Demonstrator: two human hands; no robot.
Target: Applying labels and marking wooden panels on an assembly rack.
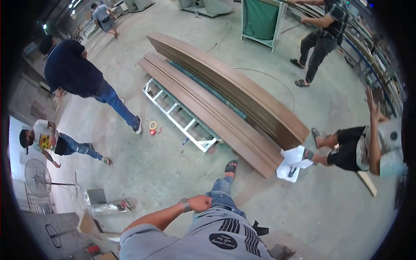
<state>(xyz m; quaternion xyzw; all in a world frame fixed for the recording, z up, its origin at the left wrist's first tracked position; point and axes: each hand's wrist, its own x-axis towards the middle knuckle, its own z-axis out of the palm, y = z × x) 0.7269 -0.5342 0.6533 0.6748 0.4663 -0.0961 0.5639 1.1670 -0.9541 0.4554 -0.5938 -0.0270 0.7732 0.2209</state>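
Note:
My left hand (201, 203), with a metal watch (186, 204) at its wrist, rests against the upper leg of my jeans (222, 196). Its fingers look curled in; whatever they may hold is hidden. My right hand is out of view. Ahead of me lie long brown panels: one flat profile (212, 113) and, behind it, a taller stack (234, 80) with a curved look. A white metal frame (190, 125) lies under the nearer panel. White paper sheets (294, 157) lie on the floor by the panels' right end, with a small dark tool (292, 172) on them.
A yellow tape roll (153, 125) and a red item (152, 132) lie on the floor. People stand at left (73, 69), far right (323, 39) and right (368, 143); others walk farther left. A fan (38, 177) stands at left, a green-lined cart (261, 21) behind.

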